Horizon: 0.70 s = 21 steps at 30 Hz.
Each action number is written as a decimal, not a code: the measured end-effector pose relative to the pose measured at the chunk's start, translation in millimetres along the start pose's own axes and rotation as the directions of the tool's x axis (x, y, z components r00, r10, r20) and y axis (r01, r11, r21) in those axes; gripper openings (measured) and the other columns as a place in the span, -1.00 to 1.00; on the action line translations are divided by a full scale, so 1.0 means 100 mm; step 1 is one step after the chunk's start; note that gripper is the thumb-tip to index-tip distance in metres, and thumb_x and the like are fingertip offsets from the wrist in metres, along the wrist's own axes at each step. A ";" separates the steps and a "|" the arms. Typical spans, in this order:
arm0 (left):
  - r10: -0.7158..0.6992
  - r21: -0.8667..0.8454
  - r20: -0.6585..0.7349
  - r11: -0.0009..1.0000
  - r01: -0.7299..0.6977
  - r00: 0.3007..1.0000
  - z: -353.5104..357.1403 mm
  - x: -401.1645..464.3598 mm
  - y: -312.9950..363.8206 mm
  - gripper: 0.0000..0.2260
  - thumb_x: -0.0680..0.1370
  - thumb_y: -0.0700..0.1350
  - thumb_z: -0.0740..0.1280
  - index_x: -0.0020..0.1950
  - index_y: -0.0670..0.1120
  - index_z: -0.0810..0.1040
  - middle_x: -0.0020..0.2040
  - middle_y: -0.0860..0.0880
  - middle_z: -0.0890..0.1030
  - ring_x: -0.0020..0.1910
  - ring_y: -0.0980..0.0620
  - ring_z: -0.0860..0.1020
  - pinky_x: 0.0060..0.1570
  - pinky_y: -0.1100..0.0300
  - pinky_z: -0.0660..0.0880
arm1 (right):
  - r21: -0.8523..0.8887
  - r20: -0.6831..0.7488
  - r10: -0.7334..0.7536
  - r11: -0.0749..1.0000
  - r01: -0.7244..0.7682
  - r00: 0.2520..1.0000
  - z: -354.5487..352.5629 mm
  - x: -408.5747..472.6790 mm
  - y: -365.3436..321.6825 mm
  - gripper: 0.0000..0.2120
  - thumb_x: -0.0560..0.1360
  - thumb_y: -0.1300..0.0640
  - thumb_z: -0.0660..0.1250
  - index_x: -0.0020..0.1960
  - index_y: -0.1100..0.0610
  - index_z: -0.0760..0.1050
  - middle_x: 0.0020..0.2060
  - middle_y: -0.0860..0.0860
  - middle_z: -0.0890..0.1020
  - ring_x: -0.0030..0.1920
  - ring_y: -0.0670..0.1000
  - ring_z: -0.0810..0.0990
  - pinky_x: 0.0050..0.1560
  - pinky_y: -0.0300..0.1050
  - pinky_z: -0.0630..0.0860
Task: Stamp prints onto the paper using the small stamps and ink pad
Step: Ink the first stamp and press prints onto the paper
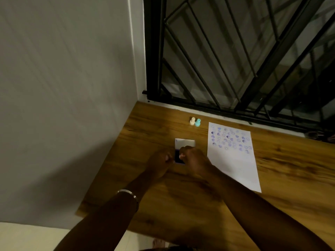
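The ink pad lies open on the wooden table, its dark pad facing up and its pale lid folded back behind it. My left hand is closed, its fingertips pinching the pad's left edge. My right hand curls over the pad's right side, fingertips on the dark surface; anything under the palm is hidden. A cream stamp and a teal stamp stand upright side by side behind the pad. The white paper lies to the right, with several purple prints on its far half.
A grey wall borders the wooden table on the left. A black metal window grille runs along its far edge. A bangle circles my left wrist. The frame is motion-blurred.
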<state>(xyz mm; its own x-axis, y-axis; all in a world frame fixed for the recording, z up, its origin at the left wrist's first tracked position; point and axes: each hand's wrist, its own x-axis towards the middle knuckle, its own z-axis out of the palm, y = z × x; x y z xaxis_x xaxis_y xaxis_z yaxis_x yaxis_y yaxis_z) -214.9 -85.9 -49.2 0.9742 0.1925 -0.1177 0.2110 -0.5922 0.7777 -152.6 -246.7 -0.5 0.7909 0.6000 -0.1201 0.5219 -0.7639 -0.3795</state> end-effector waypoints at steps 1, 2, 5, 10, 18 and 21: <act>-0.009 0.009 0.003 1.000 0.009 1.000 0.02 0.00 0.01 -0.86 0.48 -0.02 0.41 -0.09 -0.07 0.56 -0.20 0.03 0.55 -0.19 0.06 0.52 -0.29 0.28 0.33 | -0.007 -0.003 0.001 1.000 -0.001 1.000 0.02 0.01 0.00 -0.80 0.56 0.14 0.32 0.17 0.13 0.56 0.24 0.13 0.60 0.29 0.16 0.52 0.37 0.06 0.39; -0.013 0.019 0.004 1.000 0.013 1.000 0.03 -0.01 0.01 -0.83 0.45 0.00 0.44 -0.09 -0.08 0.57 -0.22 0.03 0.54 -0.20 0.07 0.51 -0.30 0.28 0.33 | -0.011 -0.008 0.001 1.000 -0.002 1.000 0.04 0.03 0.00 -0.80 0.56 0.15 0.32 0.17 0.14 0.56 0.23 0.13 0.60 0.28 0.16 0.53 0.36 0.06 0.39; -0.016 0.037 -0.005 0.999 0.016 1.000 0.06 -0.01 0.00 -0.79 0.42 0.02 0.47 -0.08 -0.07 0.57 -0.20 0.06 0.51 -0.21 0.11 0.47 -0.33 0.34 0.29 | -0.024 -0.009 0.005 1.000 -0.005 1.000 0.07 0.10 0.02 -0.78 0.54 0.17 0.35 0.18 0.15 0.56 0.22 0.15 0.61 0.27 0.16 0.54 0.37 0.06 0.39; -0.039 0.011 -0.008 0.999 0.040 0.999 0.10 0.00 0.00 -0.76 0.39 0.01 0.50 -0.09 -0.09 0.56 -0.20 0.06 0.52 -0.22 0.12 0.47 -0.33 0.35 0.30 | -0.121 0.096 0.046 0.992 -0.034 0.994 0.09 0.29 0.03 -0.74 0.55 0.15 0.34 0.22 0.18 0.55 0.23 0.17 0.60 0.29 0.19 0.52 0.35 0.05 0.41; -0.026 0.005 -0.015 1.000 0.026 1.000 0.14 0.01 -0.01 -0.75 0.39 0.00 0.51 -0.12 -0.12 0.55 -0.20 0.01 0.52 -0.23 0.11 0.46 -0.32 0.28 0.32 | -0.118 0.130 0.054 0.992 -0.039 0.990 0.08 0.30 0.04 -0.73 0.54 0.17 0.35 0.23 0.17 0.55 0.23 0.16 0.59 0.28 0.18 0.52 0.34 0.05 0.44; -0.027 0.001 0.020 1.000 0.027 0.999 0.09 0.00 0.05 -0.76 0.40 0.05 0.50 -0.17 -0.08 0.54 -0.24 0.06 0.51 -0.27 0.14 0.47 -0.33 0.35 0.32 | -0.075 0.079 0.022 0.997 -0.016 0.997 0.06 0.22 0.02 -0.75 0.54 0.16 0.34 0.21 0.15 0.55 0.22 0.14 0.60 0.26 0.14 0.54 0.32 -0.02 0.41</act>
<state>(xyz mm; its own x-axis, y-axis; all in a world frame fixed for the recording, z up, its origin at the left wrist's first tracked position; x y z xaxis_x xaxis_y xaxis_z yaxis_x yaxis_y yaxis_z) -213.7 -95.9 -51.3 0.9696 0.1928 -0.1506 0.2370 -0.5873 0.7739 -135.7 -233.3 -9.0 0.7747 0.5998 -0.2004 0.5315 -0.7892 -0.3077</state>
